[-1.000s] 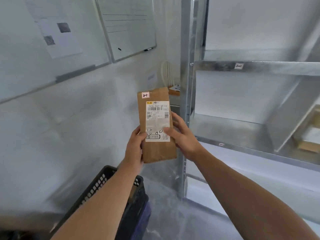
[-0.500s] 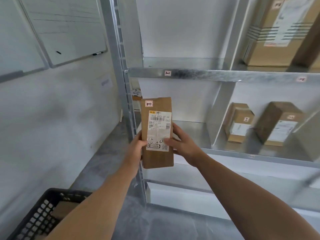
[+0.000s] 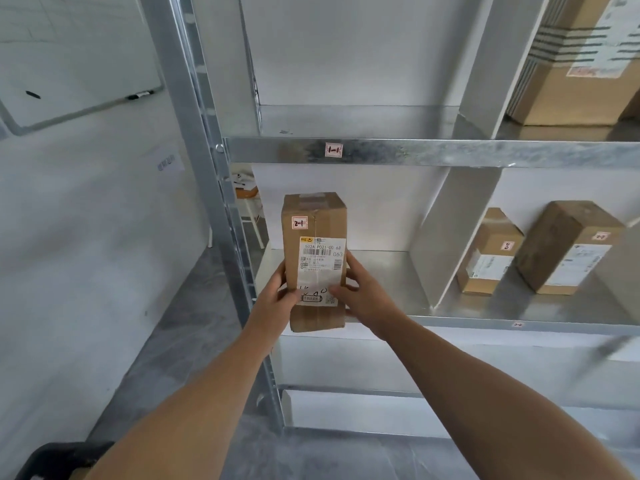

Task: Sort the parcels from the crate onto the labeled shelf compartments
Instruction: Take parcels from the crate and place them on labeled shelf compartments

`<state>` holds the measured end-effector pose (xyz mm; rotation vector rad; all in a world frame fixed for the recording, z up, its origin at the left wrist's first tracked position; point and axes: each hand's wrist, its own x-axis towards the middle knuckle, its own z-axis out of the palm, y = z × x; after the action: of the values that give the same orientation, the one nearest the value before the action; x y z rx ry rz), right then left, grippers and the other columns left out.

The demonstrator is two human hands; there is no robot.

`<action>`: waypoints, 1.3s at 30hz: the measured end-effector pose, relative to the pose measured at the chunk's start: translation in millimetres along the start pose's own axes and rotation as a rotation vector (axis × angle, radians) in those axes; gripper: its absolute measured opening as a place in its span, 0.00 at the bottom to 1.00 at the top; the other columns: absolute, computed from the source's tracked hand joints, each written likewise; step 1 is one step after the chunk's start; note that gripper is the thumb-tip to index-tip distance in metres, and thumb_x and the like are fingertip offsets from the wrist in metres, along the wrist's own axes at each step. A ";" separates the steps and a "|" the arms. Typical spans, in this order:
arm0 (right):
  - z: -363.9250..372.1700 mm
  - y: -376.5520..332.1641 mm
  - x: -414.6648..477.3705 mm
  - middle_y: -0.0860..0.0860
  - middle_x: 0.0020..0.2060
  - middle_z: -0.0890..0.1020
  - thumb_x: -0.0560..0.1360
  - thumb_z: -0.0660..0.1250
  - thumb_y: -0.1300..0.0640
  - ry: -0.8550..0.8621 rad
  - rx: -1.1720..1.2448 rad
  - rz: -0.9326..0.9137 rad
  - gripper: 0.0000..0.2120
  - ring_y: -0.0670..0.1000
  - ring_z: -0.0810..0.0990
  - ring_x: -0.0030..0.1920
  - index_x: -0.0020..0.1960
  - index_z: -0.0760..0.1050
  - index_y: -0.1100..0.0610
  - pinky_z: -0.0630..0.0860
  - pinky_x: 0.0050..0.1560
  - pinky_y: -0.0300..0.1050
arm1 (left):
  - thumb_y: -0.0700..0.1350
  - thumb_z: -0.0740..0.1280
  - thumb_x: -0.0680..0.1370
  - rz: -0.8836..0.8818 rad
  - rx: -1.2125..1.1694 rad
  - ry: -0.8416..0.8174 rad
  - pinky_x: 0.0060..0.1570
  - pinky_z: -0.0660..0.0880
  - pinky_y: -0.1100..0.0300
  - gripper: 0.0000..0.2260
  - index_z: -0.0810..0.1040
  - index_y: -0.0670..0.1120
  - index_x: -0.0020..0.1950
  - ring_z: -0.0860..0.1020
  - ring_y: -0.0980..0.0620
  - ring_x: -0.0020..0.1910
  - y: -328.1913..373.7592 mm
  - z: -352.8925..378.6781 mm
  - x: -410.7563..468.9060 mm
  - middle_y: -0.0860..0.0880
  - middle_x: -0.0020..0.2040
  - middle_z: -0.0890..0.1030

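Straight ahead, empty left compartment of the middle shelf (image 3: 398, 271) lying just beyond the upright parcel (image 3: 314, 261) tagged 2-1, long axis vertical, clasped at its lower sides by left hand (image 3: 277, 299) and right hand (image 3: 363, 296), equally near

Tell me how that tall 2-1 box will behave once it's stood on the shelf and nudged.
The 2-1 box looks stiff: flat faces, crisp taped edges. Tall and narrow, it would probably tip if pushed high. The left hand and right hand grip it only at the sides, so it is likely light.
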<state>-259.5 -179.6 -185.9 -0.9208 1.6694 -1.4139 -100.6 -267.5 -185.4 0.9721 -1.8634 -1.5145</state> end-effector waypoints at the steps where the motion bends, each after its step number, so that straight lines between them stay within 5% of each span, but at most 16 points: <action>1: 5.3 0.1 10.3 0.45 0.65 0.78 0.78 0.68 0.64 0.011 0.005 0.007 0.38 0.55 0.79 0.65 0.77 0.59 0.33 0.80 0.60 0.62 | 0.46 0.63 0.84 -0.002 0.010 -0.006 0.68 0.72 0.48 0.22 0.62 0.64 0.73 0.71 0.51 0.70 -1.0 -5.5 10.8 0.60 0.68 0.73; 11: 27.5 14.9 66.6 0.43 0.68 0.77 0.78 0.68 0.65 0.078 0.016 0.039 0.36 0.52 0.76 0.69 0.77 0.62 0.38 0.80 0.61 0.60 | 0.45 0.70 0.80 -0.011 0.038 -0.077 0.66 0.74 0.50 0.26 0.60 0.62 0.70 0.71 0.48 0.72 -22.1 -30.7 84.4 0.56 0.72 0.72; 16: 28.9 19.8 75.0 0.44 0.69 0.76 0.78 0.69 0.66 0.107 -0.002 0.033 0.37 0.49 0.75 0.68 0.78 0.60 0.42 0.81 0.57 0.40 | 0.50 0.69 0.80 -0.003 0.166 -0.083 0.64 0.75 0.49 0.30 0.57 0.60 0.77 0.71 0.48 0.73 -34.3 -20.8 98.0 0.56 0.74 0.70; 20: 29.8 34.5 81.6 0.44 0.67 0.76 0.77 0.70 0.67 0.133 0.044 0.066 0.34 0.50 0.75 0.68 0.73 0.61 0.41 0.81 0.60 0.46 | 0.50 0.65 0.82 -0.005 0.245 -0.102 0.66 0.73 0.51 0.27 0.59 0.57 0.79 0.72 0.48 0.72 -47.5 -13.2 101.9 0.56 0.73 0.72; 27: 30.2 49.0 92.0 0.46 0.65 0.77 0.78 0.69 0.66 0.194 -0.010 0.085 0.29 0.49 0.77 0.65 0.72 0.62 0.48 0.79 0.46 0.29 | 0.48 0.65 0.83 -0.006 0.285 -0.004 0.60 0.76 0.61 0.24 0.62 0.52 0.77 0.77 0.50 0.67 -60.6 -4.7 107.1 0.57 0.67 0.76; 39: 29.3 42.7 119.7 0.47 0.63 0.78 0.78 0.69 0.67 0.236 -0.078 0.106 0.28 0.47 0.77 0.61 0.72 0.63 0.52 0.74 0.42 0.22 | 0.45 0.66 0.83 -0.062 0.341 0.032 0.65 0.74 0.52 0.23 0.63 0.51 0.76 0.76 0.47 0.67 -59.5 0.2 137.7 0.52 0.69 0.77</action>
<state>-291.0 -292.9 -242.3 -0.7166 1.9306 -1.4381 -170.6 -384.7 -247.6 1.2077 -2.1287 -1.2275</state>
